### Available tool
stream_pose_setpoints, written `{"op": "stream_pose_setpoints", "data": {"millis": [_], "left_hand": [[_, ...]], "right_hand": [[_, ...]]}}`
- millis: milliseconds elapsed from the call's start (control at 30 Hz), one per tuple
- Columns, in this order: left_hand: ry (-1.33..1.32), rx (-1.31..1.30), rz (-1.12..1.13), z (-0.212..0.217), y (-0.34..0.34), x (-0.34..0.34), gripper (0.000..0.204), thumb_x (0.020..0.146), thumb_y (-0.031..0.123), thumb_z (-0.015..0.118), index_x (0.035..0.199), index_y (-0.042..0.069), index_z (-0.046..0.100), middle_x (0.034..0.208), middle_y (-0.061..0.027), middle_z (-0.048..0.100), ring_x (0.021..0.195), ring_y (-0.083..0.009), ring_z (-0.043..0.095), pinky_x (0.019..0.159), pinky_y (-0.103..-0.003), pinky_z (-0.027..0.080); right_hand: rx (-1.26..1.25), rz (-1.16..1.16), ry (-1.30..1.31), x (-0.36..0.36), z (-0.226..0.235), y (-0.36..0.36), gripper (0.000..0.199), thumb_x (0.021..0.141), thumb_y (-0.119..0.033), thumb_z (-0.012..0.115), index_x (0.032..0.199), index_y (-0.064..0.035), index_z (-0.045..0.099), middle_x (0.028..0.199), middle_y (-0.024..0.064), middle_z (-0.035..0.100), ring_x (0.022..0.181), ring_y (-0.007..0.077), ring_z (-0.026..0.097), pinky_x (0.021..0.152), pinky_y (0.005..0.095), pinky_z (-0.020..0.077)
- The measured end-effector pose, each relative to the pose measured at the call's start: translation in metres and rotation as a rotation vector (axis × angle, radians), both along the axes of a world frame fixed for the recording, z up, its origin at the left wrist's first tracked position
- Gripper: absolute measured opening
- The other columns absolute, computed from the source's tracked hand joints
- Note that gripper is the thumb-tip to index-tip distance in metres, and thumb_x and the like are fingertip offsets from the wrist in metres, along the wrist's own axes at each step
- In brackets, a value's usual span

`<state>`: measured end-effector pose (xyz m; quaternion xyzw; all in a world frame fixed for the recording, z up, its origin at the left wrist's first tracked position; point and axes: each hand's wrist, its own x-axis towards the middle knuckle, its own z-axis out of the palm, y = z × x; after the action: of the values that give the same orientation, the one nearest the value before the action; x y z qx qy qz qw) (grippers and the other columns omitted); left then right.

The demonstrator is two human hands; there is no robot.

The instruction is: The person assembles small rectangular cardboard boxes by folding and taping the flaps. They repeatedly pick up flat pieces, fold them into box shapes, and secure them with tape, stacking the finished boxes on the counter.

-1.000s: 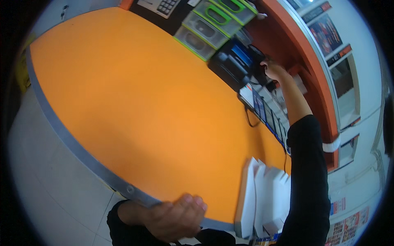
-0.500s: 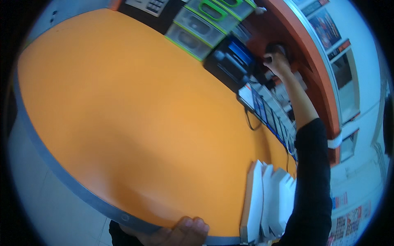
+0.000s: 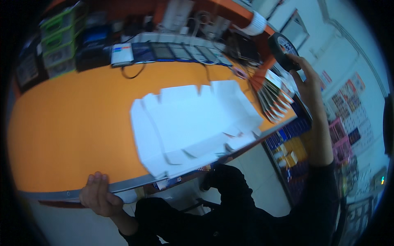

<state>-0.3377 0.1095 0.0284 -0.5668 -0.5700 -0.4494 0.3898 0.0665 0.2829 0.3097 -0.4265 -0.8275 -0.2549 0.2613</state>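
A roll of dark tape [image 3: 283, 51] is up in the air at the upper right, pinched at its lower rim by the fingers of my right hand [image 3: 308, 78]. My left hand [image 3: 100, 194] grips the front edge of the orange table [image 3: 74, 135], with its fingers bent over onto the top. Between the hands, an unfolded white carton [image 3: 193, 119] lies on the table with its notched flaps spread. Its near side reaches the grey table edge.
A row of phones [image 3: 178, 51] lines the back of the table, with cables among them. Clear drawers with green trim [image 3: 57, 41] stand at the far left. A fanned stack of flat boxes [image 3: 273, 100] and pink scissors [image 3: 239, 73] lie right of the carton.
My right hand has brought the tape roll away from the shelf at the back, out to the right. My view has swung right, so the carton lies in full sight. The left hand stays at the table edge.
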Motion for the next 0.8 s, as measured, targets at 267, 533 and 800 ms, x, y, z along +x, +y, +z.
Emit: {"op": "stream_pose_setpoints", "data": {"millis": [267, 533, 800], "left_hand": [[-0.128, -0.051, -0.028, 0.012, -0.004, 0.010, 0.027, 0.091, 0.010, 0.041, 0.094, -0.002, 0.065, 0.097, -0.0123, 0.065, 0.097, -0.0277, 0.057, 0.088, -0.041, 0.039], [-0.645, -0.138, -0.041, 0.053, -0.008, 0.039, 0.023, 0.092, 0.013, 0.046, 0.085, -0.003, 0.062, 0.086, -0.0117, 0.061, 0.087, -0.0260, 0.056, 0.082, -0.035, 0.042], [-0.539, 0.031, -0.254, 0.101, -0.019, 0.104, 0.022, 0.093, 0.013, 0.048, 0.084, -0.004, 0.058, 0.086, -0.0104, 0.058, 0.083, -0.0203, 0.054, 0.078, -0.030, 0.042]], "right_hand": [[-0.567, -0.090, 0.153, 0.151, -0.070, 0.037, 0.046, 0.075, 0.008, 0.057, 0.119, -0.0044, 0.054, 0.111, 0.0146, 0.059, 0.105, 0.0277, 0.055, 0.091, 0.0355, 0.0424], [-0.242, -0.015, 0.110, 0.172, -0.121, 0.043, 0.039, 0.073, 0.000, 0.058, 0.113, -0.0039, 0.058, 0.109, 0.0160, 0.060, 0.105, 0.0332, 0.053, 0.091, 0.0400, 0.0414], [-0.185, -0.046, 0.238, 0.199, -0.107, 0.062, 0.029, 0.080, -0.010, 0.057, 0.108, -0.0087, 0.062, 0.104, 0.0132, 0.059, 0.100, 0.0312, 0.054, 0.089, 0.0398, 0.0424]]}}
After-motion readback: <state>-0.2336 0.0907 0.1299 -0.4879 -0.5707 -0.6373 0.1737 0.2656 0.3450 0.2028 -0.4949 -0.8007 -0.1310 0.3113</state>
